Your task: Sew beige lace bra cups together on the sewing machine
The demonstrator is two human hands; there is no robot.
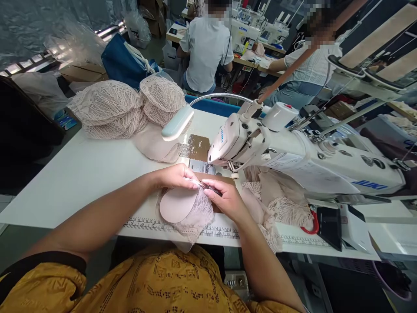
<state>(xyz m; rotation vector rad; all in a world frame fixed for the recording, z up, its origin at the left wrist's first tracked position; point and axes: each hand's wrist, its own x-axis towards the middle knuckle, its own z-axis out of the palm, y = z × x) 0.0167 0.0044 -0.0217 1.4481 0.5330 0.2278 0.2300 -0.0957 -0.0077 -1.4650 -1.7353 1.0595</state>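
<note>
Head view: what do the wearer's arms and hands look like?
The left hand and right hand are ungloved, with bare wrists. The left sleeve is short, mustard-yellow and patterned, with a black band at its edge; only part of the mustard right sleeve shows.

Lace-edged cup (177,205) and probable snips (212,189) in fingers (217,184)

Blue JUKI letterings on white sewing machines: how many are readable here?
3: the left-end lettering and the right-end lettering on the near white sewing machine, plus the upper lettering on a farther white machine, top centre. Others may be hidden.
</note>
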